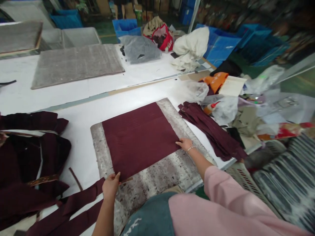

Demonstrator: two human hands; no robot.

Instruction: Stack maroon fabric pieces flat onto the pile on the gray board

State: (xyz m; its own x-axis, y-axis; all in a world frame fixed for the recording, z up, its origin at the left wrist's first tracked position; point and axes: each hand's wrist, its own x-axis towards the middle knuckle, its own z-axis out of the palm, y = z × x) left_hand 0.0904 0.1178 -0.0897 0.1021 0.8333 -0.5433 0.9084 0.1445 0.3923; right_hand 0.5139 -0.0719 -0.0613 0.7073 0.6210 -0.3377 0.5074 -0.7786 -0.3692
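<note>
A maroon fabric panel [140, 137] lies flat on a mottled grey board [157, 177]. My left hand [112, 185] pinches the panel's near left corner between thumb and fingers. At the near right corner, my right hand [185, 143] grips the fabric edge, with a bracelet on that wrist. Just beside my left hand, a thin brown strip [126, 180] shows at the near edge of the panel. Maroon strips [71, 205] extend from near my left hand toward the lower left.
Dark maroon garments [22, 164] are heaped at the left. A stack of maroon strips [211, 131] lies right of the board. Plastic bags [225, 109] and an orange bag [216, 82] crowd the right side. Across the white table [81, 113] sits another grey board [78, 65].
</note>
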